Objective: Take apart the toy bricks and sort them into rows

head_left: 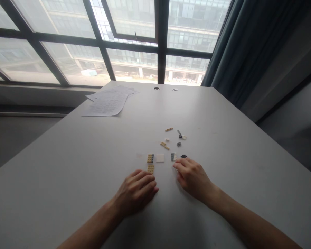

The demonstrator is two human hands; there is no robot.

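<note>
My left hand (137, 188) rests on the table with loosely bent fingers, beside the near edge of a tan studded plate (150, 168). Just beyond that lies a tan plate with a dark grey strip (150, 158) along its right side. A smooth white tile (160, 158) is between the hands. My right hand (193, 174) is palm down, its index fingertip by a grey wedge plate (172, 156) and a white wedge plate (175, 156) placed side by side. Its thumb stays apart from the fingers; the space under the palm is hidden. A black piece (184, 156) sits just past its knuckles.
Farther back are several small pieces: a long orange-tan strip (169, 129), yellow-tan plates (163, 144), a dark grey plate (178, 144) and a white piece (184, 137). Printed papers (106, 103) cover the table's far left. Windows and a dark curtain (238, 45) stand behind.
</note>
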